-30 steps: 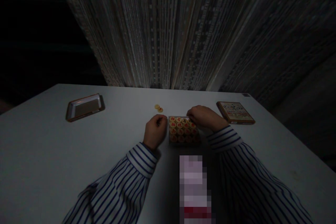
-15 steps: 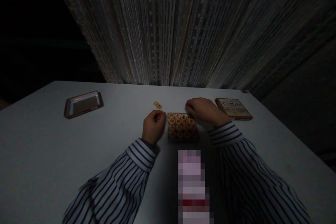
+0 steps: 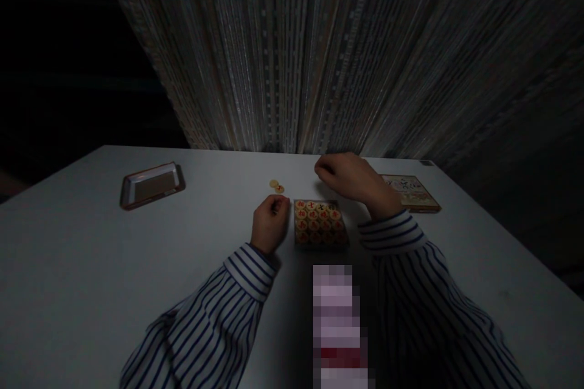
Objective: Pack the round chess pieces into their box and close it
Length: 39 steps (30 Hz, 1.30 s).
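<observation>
A small clear box (image 3: 322, 245) stands in front of me, its rows filled with round wooden xiangqi pieces (image 3: 323, 215) marked in red and black characters. My left hand (image 3: 270, 223) rests at its left side, curled into a fist with the thumb against the forefinger; the inside of the fist is hidden. Over the box's far right corner hovers my right hand (image 3: 349, 179), back upward and fingers bent down, the fingertips out of sight. Two loose xiangqi pieces (image 3: 276, 186) lie just beyond my left hand, one showing a character.
A shallow rectangular tray (image 3: 152, 185) lies on the white table (image 3: 91, 267) at the far left. At the right, a flat box with a printed cover (image 3: 413, 191) sits partly behind my right wrist. A string curtain (image 3: 292, 61) hangs behind the table's far edge.
My right hand has risen off the box's far right corner and shifted slightly away and left, uncovering the corner piece. My left hand keeps its place; the view has shifted slightly.
</observation>
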Tool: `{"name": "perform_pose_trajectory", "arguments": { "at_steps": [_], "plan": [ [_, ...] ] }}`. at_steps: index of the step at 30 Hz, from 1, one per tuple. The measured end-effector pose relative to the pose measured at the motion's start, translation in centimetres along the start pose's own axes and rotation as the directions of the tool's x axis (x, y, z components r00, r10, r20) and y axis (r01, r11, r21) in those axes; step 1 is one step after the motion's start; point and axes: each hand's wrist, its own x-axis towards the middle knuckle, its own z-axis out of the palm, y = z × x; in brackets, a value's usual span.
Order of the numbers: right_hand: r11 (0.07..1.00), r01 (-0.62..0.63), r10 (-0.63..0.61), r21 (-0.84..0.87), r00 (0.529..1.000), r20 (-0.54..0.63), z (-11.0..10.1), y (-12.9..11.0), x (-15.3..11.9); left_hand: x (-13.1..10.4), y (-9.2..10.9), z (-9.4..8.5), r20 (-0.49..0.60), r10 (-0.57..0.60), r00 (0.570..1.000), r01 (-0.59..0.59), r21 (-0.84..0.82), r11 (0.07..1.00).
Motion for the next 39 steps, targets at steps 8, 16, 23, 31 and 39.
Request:
{"name": "perform_pose_trajectory", "arguments": {
  "at_steps": [8, 16, 23, 31, 39],
  "plan": [
    [0.999, 0.021, -0.02, -0.037, 0.999, 0.026, 1.1, 0.6, 0.3, -0.1, -0.1, -0.1, 0.011, 0.009, 1.0, -0.009, -0.001, 1.0],
    [0.998, 0.015, -0.009, -0.06, 0.994, 0.105, 1.0, 1.1, 0.2, 1.5, 1.0, -1.1, -0.019, 0.009, 1.0, -0.01, -0.06, 0.998],
    [0.999, 0.016, -0.01, -0.05, 0.991, 0.132, 0.6, 0.8, 0.0, 7.0, 3.4, -2.7, -0.004, 0.089, 0.996, -0.089, -0.008, 0.996],
    [0.999, 0.014, -0.006, -0.047, 0.988, 0.157, 1.1, 1.0, 0.3, 8.8, 2.4, -4.3, 0.21, 0.215, 0.954, -0.274, 0.32, 0.907],
    [0.998, 0.02, -0.009, -0.06, 0.984, 0.179, 1.5, 0.9, 1.4, 9.0, 0.4, -5.1, 0.467, 0.278, 0.84, -0.498, 0.455, 0.738]
  ]
}}
